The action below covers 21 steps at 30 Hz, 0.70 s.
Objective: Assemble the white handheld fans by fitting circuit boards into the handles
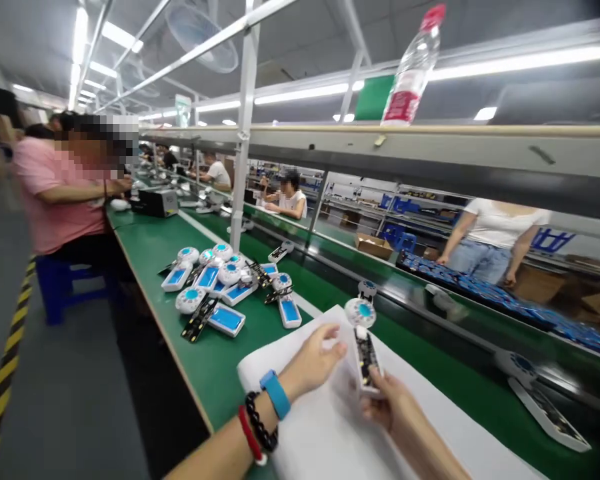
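My right hand grips the lower end of a white device housing, which has a round head with a blue centre and a narrow handle. A black circuit board lies in that handle, my right thumb close to its lower end. Just left of the device is my left hand, fingers curved and apart from the thumb, nothing visible in it. Both hands are above a white sheet on the green bench. Beyond the sheet lies a pile of similar white housings with blue handle insides and loose circuit boards.
A dark conveyor belt runs along the right, carrying more devices. A metal post and a shelf with a bottle stand over it. Seated person at left; standing person across the line.
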Available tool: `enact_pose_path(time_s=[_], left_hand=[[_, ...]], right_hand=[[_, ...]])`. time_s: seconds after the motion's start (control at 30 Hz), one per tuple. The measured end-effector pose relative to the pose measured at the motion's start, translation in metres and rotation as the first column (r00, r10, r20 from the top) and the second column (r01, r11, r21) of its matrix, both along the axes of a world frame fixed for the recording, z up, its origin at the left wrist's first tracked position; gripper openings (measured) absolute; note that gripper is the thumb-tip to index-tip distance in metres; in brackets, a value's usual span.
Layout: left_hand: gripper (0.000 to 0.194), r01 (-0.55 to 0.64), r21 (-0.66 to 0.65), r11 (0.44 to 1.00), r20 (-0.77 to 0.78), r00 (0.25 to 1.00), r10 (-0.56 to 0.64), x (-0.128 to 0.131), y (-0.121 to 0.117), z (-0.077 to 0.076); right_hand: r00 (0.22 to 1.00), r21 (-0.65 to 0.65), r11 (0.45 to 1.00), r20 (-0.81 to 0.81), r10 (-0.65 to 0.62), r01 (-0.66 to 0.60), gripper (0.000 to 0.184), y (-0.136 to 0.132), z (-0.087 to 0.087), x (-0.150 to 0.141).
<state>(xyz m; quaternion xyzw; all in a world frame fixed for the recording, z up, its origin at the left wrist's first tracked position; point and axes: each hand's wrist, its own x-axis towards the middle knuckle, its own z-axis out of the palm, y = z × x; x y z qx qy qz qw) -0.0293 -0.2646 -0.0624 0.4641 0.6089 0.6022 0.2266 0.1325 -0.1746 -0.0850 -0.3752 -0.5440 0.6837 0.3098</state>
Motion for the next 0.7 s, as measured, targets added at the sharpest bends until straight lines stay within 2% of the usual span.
enact_pose_path(time_s=[0.1,0.2,0.27,0.33,0.4,0.43,0.5,0.53,0.6,0.63,0.7], left_hand=[[0.027,-0.095,-0.011,0.995,-0.17,0.981,0.092,-0.036,-0.07,0.004],[0.029,-0.299,-0.006,0.954,-0.34,0.898,0.279,-0.083,-0.145,0.005],[0.03,-0.445,-0.006,0.895,-0.438,0.806,0.398,-0.115,-0.184,0.002],[0.035,-0.568,-0.029,0.823,-0.519,0.712,0.473,-0.144,-0.208,-0.003],[0.044,-0.63,-0.068,0.773,-0.595,0.648,0.476,-0.168,-0.217,-0.006],[0.048,-0.632,-0.093,0.769,-0.634,0.634,0.444,-0.178,-0.217,-0.006],[0.051,-0.59,-0.156,0.792,-0.709,0.626,0.326,-0.197,-0.209,-0.002],[0.049,-0.558,-0.192,0.807,-0.74,0.623,0.254,-0.205,-0.203,0.001],[0.047,-0.503,-0.261,0.824,-0.783,0.61,0.125,-0.223,-0.192,0.009],[0.047,-0.485,-0.286,0.826,-0.796,0.6,0.077,-0.231,-0.188,0.011],[0.049,-0.454,-0.312,0.835,-0.812,0.584,0.014,-0.248,-0.183,0.014]], right_hand=[[0.987,0.0,0.989,0.073,-0.145,0.145,0.034,0.042,0.003,0.009],[0.962,0.073,0.971,0.14,-0.235,0.226,0.029,0.065,0.0,-0.007],[0.965,0.156,0.973,0.173,-0.198,0.172,0.032,0.061,-0.008,-0.039],[0.972,0.265,0.964,0.213,-0.095,0.036,0.034,0.044,-0.018,-0.087],[0.968,0.397,0.91,0.252,0.018,-0.12,0.037,0.02,-0.023,-0.141],[0.963,0.466,0.866,0.264,0.062,-0.184,0.039,0.009,-0.024,-0.167],[0.948,0.57,0.776,0.3,0.107,-0.268,0.04,-0.006,-0.019,-0.206],[0.94,0.606,0.738,0.322,0.112,-0.296,0.038,-0.009,-0.014,-0.216],[0.924,0.651,0.683,0.371,0.094,-0.331,0.037,-0.007,-0.005,-0.211],[0.916,0.666,0.663,0.394,0.077,-0.342,0.037,-0.002,-0.001,-0.195],[0.901,0.688,0.638,0.433,0.023,-0.346,0.042,0.009,0.004,-0.139]])
